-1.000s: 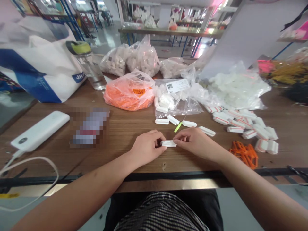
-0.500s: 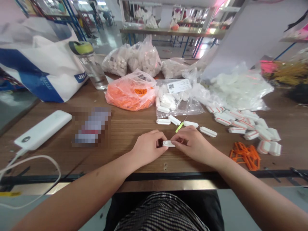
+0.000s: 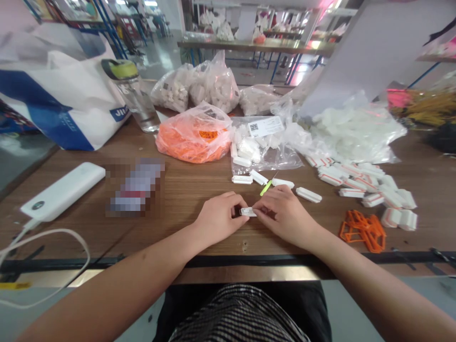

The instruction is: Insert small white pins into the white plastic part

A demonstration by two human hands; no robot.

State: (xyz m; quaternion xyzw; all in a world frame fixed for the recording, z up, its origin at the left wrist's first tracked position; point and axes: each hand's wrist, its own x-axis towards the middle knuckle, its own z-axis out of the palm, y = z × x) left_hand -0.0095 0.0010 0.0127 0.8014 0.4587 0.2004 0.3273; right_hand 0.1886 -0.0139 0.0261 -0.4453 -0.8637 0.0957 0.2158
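Left hand (image 3: 219,219) and right hand (image 3: 287,216) pinch white plastic tag (image 3: 248,212) between them. Table (image 3: 185,190) front edge sits just below tag; green-handled tool (image 3: 265,188) just above it; open wood to its left.

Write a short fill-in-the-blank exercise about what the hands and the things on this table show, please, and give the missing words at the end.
The small white plastic piece is held by ____ hands, the left hand and the right hand.
A tangle of orange plastic pieces lies to the ____ of the right hand.
The flat white power bank is connected to a ____ cable.

Missing words: both; right; white.
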